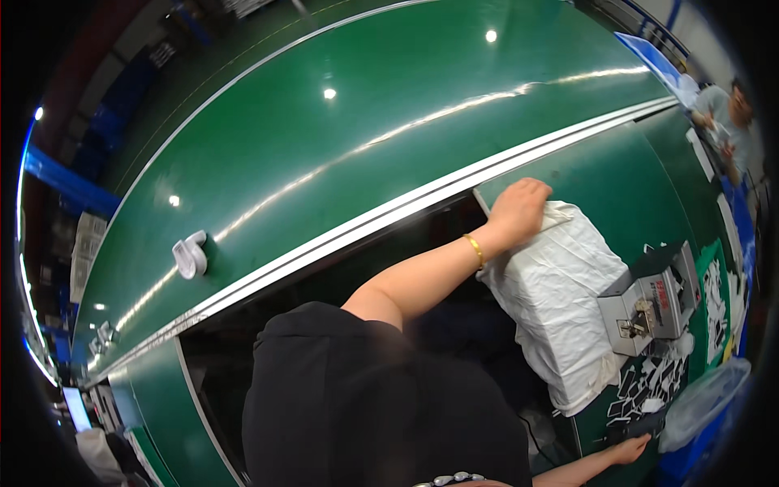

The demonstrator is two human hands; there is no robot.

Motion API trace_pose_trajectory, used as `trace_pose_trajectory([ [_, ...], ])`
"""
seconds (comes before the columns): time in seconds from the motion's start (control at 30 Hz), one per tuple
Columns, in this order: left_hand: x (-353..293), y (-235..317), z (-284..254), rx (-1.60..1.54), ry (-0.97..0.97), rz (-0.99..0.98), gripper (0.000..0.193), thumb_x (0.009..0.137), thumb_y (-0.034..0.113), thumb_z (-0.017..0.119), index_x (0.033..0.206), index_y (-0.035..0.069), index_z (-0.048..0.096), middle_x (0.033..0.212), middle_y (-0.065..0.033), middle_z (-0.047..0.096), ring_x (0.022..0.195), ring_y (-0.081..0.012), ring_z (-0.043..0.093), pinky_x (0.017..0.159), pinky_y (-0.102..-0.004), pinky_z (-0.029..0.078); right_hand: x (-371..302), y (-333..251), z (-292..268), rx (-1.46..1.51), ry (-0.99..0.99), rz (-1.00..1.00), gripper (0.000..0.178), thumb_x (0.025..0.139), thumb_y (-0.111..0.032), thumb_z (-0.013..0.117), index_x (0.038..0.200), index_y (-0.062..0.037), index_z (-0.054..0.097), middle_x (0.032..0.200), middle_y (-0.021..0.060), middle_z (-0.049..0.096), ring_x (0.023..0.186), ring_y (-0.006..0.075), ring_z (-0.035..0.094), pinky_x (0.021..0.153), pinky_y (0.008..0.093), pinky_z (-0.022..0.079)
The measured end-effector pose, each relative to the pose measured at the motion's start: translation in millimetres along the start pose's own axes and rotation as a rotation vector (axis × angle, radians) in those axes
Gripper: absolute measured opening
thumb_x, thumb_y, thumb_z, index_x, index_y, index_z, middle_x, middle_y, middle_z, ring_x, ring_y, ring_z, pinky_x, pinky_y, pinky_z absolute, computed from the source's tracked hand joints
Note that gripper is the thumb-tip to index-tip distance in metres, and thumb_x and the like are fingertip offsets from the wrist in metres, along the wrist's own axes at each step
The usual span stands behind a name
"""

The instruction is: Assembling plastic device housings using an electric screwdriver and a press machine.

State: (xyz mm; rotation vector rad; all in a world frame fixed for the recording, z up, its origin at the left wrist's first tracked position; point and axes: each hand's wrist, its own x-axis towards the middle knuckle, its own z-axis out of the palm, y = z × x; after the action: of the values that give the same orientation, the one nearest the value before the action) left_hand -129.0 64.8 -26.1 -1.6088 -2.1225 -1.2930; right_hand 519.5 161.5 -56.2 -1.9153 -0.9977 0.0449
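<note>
My left hand [519,211] has its fingers curled at the far corner of a white cloth [560,300], which it seems to grip. The cloth lies wrinkled over the near part of the green worktable. Low at the right, my right hand [629,449] is closed beside a dark object [641,426]; what its fingers hold is too small to make out. Just beyond it lies a loose pile of small black and white frame-shaped parts [649,385]. A grey metal machine [661,300] stands at the cloth's right edge, with a small metal fixture [637,323] on its front.
A green tray [714,304] of white parts and a clear plastic bag [704,402] sit to the right. Across a white rail [389,219] runs a long green belt [365,122], carrying a white curled part [191,256]. Another person [722,122] works at the far right.
</note>
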Motion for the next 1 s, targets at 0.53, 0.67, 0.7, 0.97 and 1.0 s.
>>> trace_pose_trajectory([
  [0.53,-19.9,-72.6,-97.8,-0.124,0.143,-0.220,0.035,0.088,0.021,0.068,0.119,0.005,0.064,0.119,-0.0187,0.065,0.116,-0.0353,0.060,0.102,-0.0427,0.046,-24.3,-27.5,6.7,0.012,0.218,-0.307,0.037,0.089,-0.031,0.068,0.074,0.0016,0.073,0.079,0.0233,0.071,0.071,0.0376,0.068,0.068,0.0469,0.053],
  [0.67,-81.9,-147.1,-279.6,0.494,0.224,-0.382,0.039,0.085,0.026,0.072,0.119,0.007,0.066,0.119,-0.0170,0.067,0.117,-0.0347,0.060,0.103,-0.0439,0.046,-41.2,-64.7,4.2,0.010,0.179,-0.300,0.036,0.090,-0.033,0.067,0.079,0.0008,0.075,0.083,0.0222,0.073,0.074,0.0378,0.069,0.071,0.0469,0.054],
  [0.7,-111.6,-172.5,-335.3,0.736,0.283,-0.393,0.040,0.083,0.028,0.072,0.117,0.006,0.067,0.119,-0.0177,0.067,0.114,-0.0364,0.061,0.102,-0.0457,0.047,-64.5,-92.2,5.3,-0.002,0.146,-0.333,0.035,0.091,-0.033,0.066,0.081,-0.0002,0.075,0.084,0.0216,0.073,0.074,0.0376,0.069,0.070,0.0468,0.054],
  [0.97,-254.9,-137.9,-568.4,0.814,-0.399,-1.607,0.085,0.079,0.049,0.075,0.143,0.002,0.044,0.131,-0.0265,0.061,0.121,-0.0508,0.057,0.100,-0.0565,0.048,-372.5,-384.3,-89.3,-0.211,-0.021,-0.598,0.033,0.097,-0.034,0.056,0.094,-0.0081,0.075,0.092,0.0169,0.074,0.076,0.0357,0.070,0.067,0.0456,0.055],
  [1.0,-254.9,-131.6,-558.6,0.725,-0.197,-1.717,0.081,0.082,0.044,0.072,0.143,0.002,0.042,0.129,-0.0291,0.061,0.117,-0.0506,0.059,0.101,-0.0547,0.048,-388.3,-394.8,-91.4,-0.249,-0.016,-0.620,0.033,0.098,-0.034,0.054,0.095,-0.0090,0.075,0.093,0.0163,0.074,0.076,0.0355,0.070,0.066,0.0454,0.055],
])
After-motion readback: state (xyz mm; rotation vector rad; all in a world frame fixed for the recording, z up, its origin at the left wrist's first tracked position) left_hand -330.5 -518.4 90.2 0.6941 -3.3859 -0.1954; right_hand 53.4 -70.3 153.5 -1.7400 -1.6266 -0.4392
